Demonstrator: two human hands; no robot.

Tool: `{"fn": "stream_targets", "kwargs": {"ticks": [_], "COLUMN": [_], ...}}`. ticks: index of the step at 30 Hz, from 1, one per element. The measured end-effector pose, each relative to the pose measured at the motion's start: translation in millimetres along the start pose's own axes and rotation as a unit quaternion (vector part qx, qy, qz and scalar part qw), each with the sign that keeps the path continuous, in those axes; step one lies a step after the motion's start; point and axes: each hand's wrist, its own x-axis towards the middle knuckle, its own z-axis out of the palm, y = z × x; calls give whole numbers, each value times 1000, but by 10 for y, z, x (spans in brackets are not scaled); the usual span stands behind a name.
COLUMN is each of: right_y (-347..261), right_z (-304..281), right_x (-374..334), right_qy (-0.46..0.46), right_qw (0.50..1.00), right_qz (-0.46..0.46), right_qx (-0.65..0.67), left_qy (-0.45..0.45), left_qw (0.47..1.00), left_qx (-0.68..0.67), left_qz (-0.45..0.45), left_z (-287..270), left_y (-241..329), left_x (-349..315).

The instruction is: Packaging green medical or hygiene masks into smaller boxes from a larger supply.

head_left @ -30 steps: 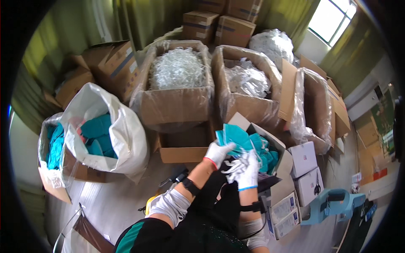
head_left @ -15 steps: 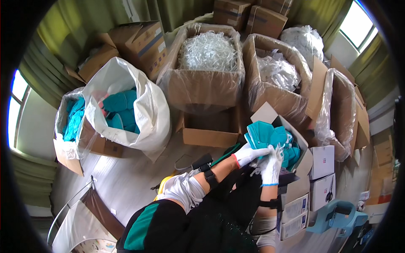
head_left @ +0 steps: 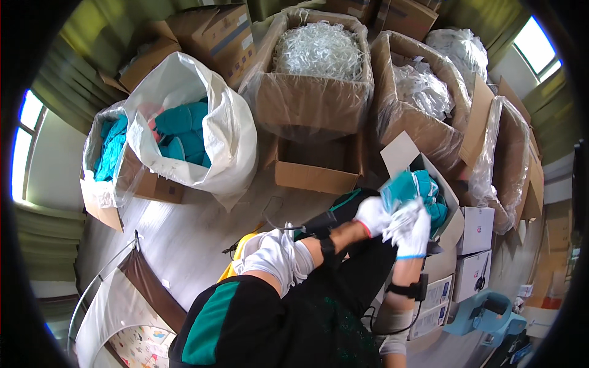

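Observation:
Both my hands wear white knit gloves and meet over an open carton (head_left: 453, 228) of crumpled teal fabric pieces (head_left: 437, 211). My left hand (head_left: 372, 216), red at the cuff, is closed at the lower edge of a teal fabric piece (head_left: 397, 189) with a pale edge, blurred by motion. My right hand (head_left: 411, 228), blue at the cuff, is beside it with its fingers bent together. What is between those fingers is hard to make out among whitish folds. The carton's near side is partly hidden behind my right hand.
Ahead stand a lined carton of clear shredded strips (head_left: 319, 52), another with clear plastic (head_left: 423, 92), and an open low carton (head_left: 316, 175). A white sack (head_left: 236, 138) of teal pieces is left. White boxes (head_left: 475, 230) and a light-blue plastic stool-like object (head_left: 485, 313) are right.
The view has shifted, so the cartons sit higher in the picture. My hands have moved closer to me, and the teal piece has tilted and blurred between them.

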Motion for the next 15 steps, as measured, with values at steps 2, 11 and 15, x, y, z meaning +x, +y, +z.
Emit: {"fn": "stream_targets", "kwargs": {"ticks": [2, 11, 15], "right_y": [-245, -1492, -1249], "right_z": [112, -801, -956], "right_x": [160, 137, -10], "right_qy": [149, 194, 180], "right_qw": [976, 871, 919], "right_qz": [-119, -365, -315], "right_qx": [-109, -266, -156], "left_qy": [-57, 63, 247], "left_qw": [992, 937, 889], "left_qx": [61, -343, -386], "left_qz": [99, -34, -19], "left_z": [330, -97, -1025], "left_y": [10, 478, 492], "left_x": [-241, -713, -189]}}
